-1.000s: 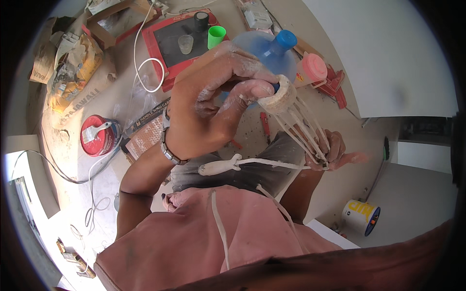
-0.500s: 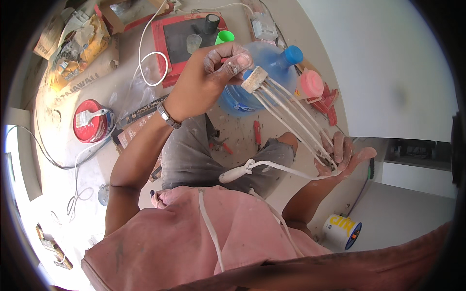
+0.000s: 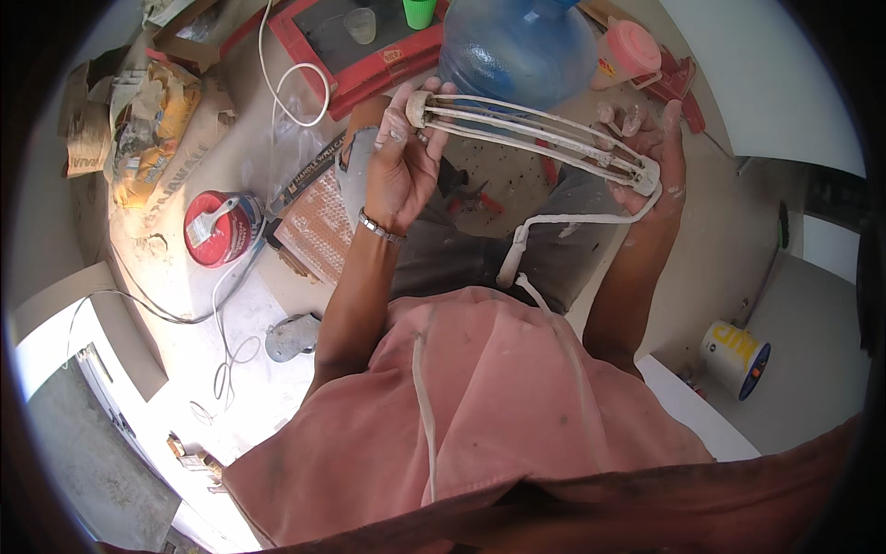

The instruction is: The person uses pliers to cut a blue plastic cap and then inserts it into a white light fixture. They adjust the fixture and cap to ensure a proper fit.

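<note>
A white-coated paint roller frame (image 3: 535, 137), with thin rods running between two end caps, lies nearly level across my two hands. My left hand (image 3: 404, 175) has its thumb and fingers around the left end cap. At the other end my right hand (image 3: 663, 148) cradles the second cap against the palm, fingers curled over the rods. From that end a white bent shank (image 3: 581, 220) leads back to the handle (image 3: 510, 263), which hangs over my lap. No roller sleeve covers the rods.
Beyond my hands stand a large blue water bottle (image 3: 517, 55), a red-framed board (image 3: 346, 88) with cups, and a pink-lidded jug (image 3: 632, 51). Left are a red-lidded tub (image 3: 210, 242) with a brush (image 3: 210, 222), loose cable and torn sacks (image 3: 157, 129). A white tin (image 3: 729, 355) lies right.
My left hand has swung down and left, bringing the roller frame from a steep slant to nearly level. My right hand has risen with its end. The view has shifted too.
</note>
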`<state>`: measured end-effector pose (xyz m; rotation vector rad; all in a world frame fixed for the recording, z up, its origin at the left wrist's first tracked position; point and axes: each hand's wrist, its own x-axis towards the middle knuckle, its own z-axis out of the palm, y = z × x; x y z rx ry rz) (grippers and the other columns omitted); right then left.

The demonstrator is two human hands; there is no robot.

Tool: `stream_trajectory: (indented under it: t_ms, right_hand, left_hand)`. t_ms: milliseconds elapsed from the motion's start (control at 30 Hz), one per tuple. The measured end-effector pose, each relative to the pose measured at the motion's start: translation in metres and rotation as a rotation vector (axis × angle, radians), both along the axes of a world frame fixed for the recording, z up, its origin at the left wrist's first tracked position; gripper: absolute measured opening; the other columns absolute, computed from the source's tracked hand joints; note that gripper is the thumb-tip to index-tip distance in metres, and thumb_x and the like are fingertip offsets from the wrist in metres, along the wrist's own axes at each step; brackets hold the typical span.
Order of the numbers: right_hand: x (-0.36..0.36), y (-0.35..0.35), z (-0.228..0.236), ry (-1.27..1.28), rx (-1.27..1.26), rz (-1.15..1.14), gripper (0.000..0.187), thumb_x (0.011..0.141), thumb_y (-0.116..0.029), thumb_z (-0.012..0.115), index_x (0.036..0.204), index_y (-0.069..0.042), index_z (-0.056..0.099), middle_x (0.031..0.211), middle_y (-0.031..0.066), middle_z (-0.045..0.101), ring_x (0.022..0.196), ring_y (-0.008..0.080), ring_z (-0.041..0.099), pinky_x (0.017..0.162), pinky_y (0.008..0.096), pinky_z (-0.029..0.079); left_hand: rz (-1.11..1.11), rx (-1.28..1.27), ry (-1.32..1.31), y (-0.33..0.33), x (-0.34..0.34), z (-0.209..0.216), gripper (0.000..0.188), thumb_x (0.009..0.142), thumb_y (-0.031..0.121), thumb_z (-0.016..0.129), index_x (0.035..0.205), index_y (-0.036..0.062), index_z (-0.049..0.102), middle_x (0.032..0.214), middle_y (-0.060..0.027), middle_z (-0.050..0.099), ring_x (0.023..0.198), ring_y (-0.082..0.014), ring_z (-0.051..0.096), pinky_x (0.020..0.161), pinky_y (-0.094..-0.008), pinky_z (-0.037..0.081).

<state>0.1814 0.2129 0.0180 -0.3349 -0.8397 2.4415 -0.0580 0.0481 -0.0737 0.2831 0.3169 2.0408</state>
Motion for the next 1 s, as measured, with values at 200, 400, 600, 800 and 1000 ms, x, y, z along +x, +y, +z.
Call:
stream_trajectory:
  t_ms: [200, 400, 600, 800, 1000]
  right_hand:
    - [0.015, -0.068, -0.033, 0.017, 0.264, -0.333, 0.070, 0.103, -0.060, 0.032, 0.127, 0.002, 0.053, 0.125, 0.0234, 0.057, 0.113, 0.0329, 0.060, 0.079, 0.0495, 0.061]
    - [0.001, -0.148, -0.091, -0.493, 0.659, -0.196, 0.052, 0.097, -0.027, 0.065, 0.139, -0.004, 0.046, 0.115, 0.0150, 0.059, 0.113, 0.0242, 0.058, 0.097, 0.0411, 0.050]
    - [0.000, -0.169, -0.118, -0.852, 0.647, -0.065, 0.038, 0.096, -0.010, 0.067, 0.131, -0.001, 0.054, 0.087, 0.0070, 0.060, 0.073, 0.0096, 0.057, 0.067, 0.0252, 0.047]
    - [0.000, -0.168, -0.127, -0.877, 0.859, -0.199, 0.031, 0.097, -0.008, 0.067, 0.125, -0.001, 0.055, 0.102, 0.0167, 0.072, 0.072, 0.0099, 0.063, 0.062, 0.0232, 0.048]
    - [0.015, -0.148, -0.123, -0.748, 1.088, -0.467, 0.032, 0.093, -0.005, 0.071, 0.122, 0.000, 0.058, 0.111, 0.0171, 0.073, 0.075, 0.0141, 0.065, 0.069, 0.0257, 0.051]
  left_hand:
    - [0.002, -0.013, -0.022, -0.009, -0.019, -0.014, 0.041, 0.099, 0.022, 0.064, 0.134, 0.0059, 0.052, 0.143, -0.0185, 0.049, 0.136, -0.0346, 0.048, 0.109, -0.0407, 0.052]
    - [0.159, -0.137, 0.070, -0.019, -0.023, -0.026, 0.027, 0.100, 0.016, 0.062, 0.124, 0.0052, 0.055, 0.137, -0.0185, 0.054, 0.130, -0.0315, 0.055, 0.106, -0.0385, 0.055]
    - [0.371, -0.328, 0.482, -0.018, -0.017, -0.020, 0.025, 0.105, 0.019, 0.053, 0.124, 0.0022, 0.055, 0.126, -0.0158, 0.062, 0.116, -0.0253, 0.063, 0.094, -0.0391, 0.060]
    - [0.572, -0.732, 0.929, -0.013, -0.019, -0.015, 0.051, 0.111, 0.043, 0.025, 0.117, 0.0012, 0.052, 0.100, -0.0139, 0.067, 0.086, -0.0243, 0.070, 0.073, -0.0374, 0.062]
    - [0.457, -0.687, 1.336, -0.012, -0.031, 0.009, 0.050, 0.112, 0.035, 0.028, 0.094, -0.0012, 0.058, 0.078, -0.0110, 0.063, 0.061, -0.0139, 0.058, 0.056, -0.0290, 0.048]
